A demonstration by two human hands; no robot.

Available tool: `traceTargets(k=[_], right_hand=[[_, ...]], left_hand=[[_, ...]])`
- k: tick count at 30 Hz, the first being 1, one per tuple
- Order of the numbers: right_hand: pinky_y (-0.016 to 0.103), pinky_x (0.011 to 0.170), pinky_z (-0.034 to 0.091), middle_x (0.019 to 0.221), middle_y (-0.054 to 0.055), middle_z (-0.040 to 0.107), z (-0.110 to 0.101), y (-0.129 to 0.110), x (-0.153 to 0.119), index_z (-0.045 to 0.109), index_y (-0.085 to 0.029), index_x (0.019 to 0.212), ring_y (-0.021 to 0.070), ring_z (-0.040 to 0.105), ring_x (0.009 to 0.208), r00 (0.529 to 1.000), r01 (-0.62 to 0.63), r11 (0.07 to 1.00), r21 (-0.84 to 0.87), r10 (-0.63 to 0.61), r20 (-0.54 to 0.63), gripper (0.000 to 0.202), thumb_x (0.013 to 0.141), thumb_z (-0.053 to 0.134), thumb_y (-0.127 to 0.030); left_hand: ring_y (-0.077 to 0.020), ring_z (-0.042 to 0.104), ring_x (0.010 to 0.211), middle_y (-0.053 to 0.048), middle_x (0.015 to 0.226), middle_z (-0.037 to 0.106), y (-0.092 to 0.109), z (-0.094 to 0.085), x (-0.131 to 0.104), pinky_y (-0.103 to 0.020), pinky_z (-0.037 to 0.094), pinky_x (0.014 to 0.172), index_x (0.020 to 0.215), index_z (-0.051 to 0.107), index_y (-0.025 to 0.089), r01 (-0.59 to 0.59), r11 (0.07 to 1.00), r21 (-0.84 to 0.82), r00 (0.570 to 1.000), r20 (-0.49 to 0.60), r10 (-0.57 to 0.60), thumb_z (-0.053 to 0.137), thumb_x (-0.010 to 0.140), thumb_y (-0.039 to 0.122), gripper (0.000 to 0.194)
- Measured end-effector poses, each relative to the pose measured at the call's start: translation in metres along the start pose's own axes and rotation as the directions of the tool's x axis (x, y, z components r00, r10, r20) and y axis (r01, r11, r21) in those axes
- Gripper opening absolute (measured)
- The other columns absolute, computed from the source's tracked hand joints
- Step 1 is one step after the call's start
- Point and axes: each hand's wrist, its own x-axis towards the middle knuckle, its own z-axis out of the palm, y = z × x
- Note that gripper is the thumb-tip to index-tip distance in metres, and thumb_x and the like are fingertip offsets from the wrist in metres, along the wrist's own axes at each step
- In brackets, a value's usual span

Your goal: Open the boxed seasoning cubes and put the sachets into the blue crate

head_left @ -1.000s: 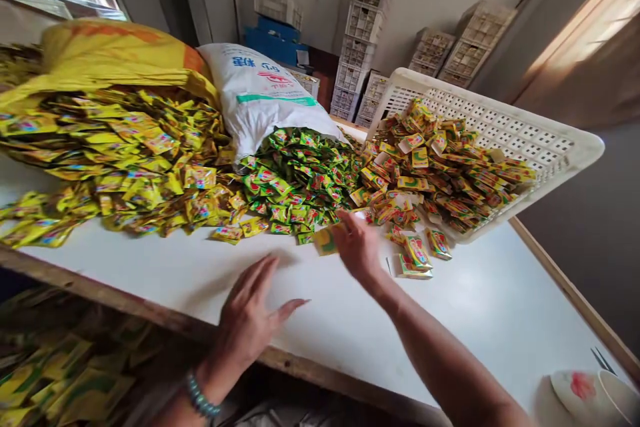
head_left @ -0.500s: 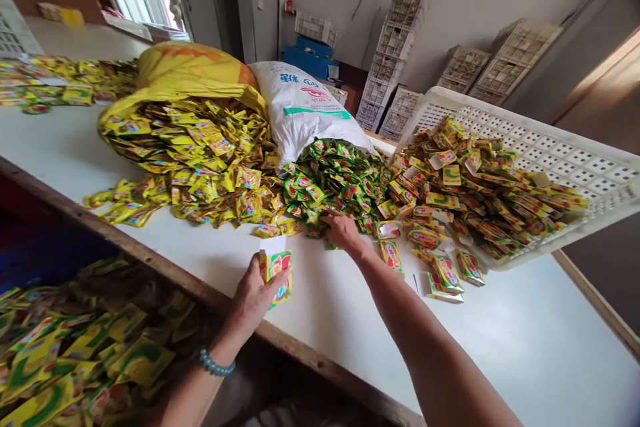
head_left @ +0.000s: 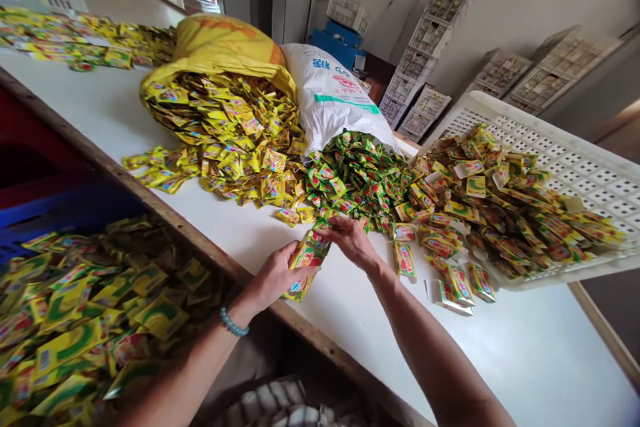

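My left hand, with a beaded bracelet at the wrist, grips a small yellow, green and red box above the table's front edge. At the box's upper end, my right hand pinches a small green packet. Behind my hands a heap of green packets spills from a white sack. To its left, yellow packets spill from a yellow sack. Several small boxes lie to the right of my right hand.
A tilted white crate full of small boxes stands on the white table at right. A blue bin of flat cartons is at lower left. Stacked crates stand by the wall.
My right hand has come back from the green heap to the top of the box, now with a packet. The box is tilted more to the right. The view has shifted.
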Motion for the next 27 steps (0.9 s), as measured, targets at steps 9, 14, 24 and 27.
traceTargets(k=[9,14,24,27], right_hand=[[0.023,0.054,0.029,0.059,-0.004,0.044,-0.001,-0.012,-0.003,0.055,-0.017,0.06,0.01,0.036,0.059,0.997,-0.005,0.972,-0.233,-0.013,-0.078,0.042,0.068,0.07,-0.055],[0.024,0.051,0.023,0.055,-0.006,0.037,-0.001,-0.016,-0.009,0.048,-0.018,0.057,0.0085,0.03,0.055,1.0,-0.025,0.952,-0.304,0.021,-0.018,0.043,0.071,0.067,-0.054],[0.023,0.048,0.021,0.051,-0.007,0.035,0.002,-0.028,-0.006,0.049,-0.017,0.051,0.007,0.028,0.052,0.993,-0.044,0.923,-0.383,0.082,0.082,0.044,0.068,0.071,-0.051],[0.023,0.046,0.02,0.049,-0.007,0.035,-0.005,-0.025,-0.001,0.053,-0.016,0.05,0.0061,0.026,0.05,0.968,-0.073,0.938,-0.338,0.148,0.204,0.045,0.067,0.072,-0.053]], left_hand=[[-0.02,0.065,0.071,-0.002,0.077,0.068,0.0,-0.004,-0.003,-0.029,0.05,0.064,0.091,0.061,0.017,-0.013,0.995,-0.103,0.998,0.066,0.02,0.071,0.074,0.044,0.033],[-0.0199,0.065,0.073,-0.001,0.079,0.068,0.0,-0.005,-0.003,-0.028,0.05,0.065,0.092,0.059,0.017,-0.002,0.987,-0.161,0.995,0.1,0.019,0.071,0.074,0.044,0.034],[-0.0187,0.063,0.069,0.0,0.071,0.067,0.01,-0.004,-0.005,-0.025,0.047,0.062,0.084,0.062,0.017,-0.005,0.983,-0.185,0.999,0.043,0.014,0.072,0.071,0.046,0.033],[-0.0201,0.065,0.072,-0.001,0.076,0.07,0.012,-0.003,-0.007,-0.027,0.05,0.065,0.087,0.064,0.017,0.067,0.962,-0.266,0.995,0.094,-0.043,0.073,0.07,0.046,0.035]])
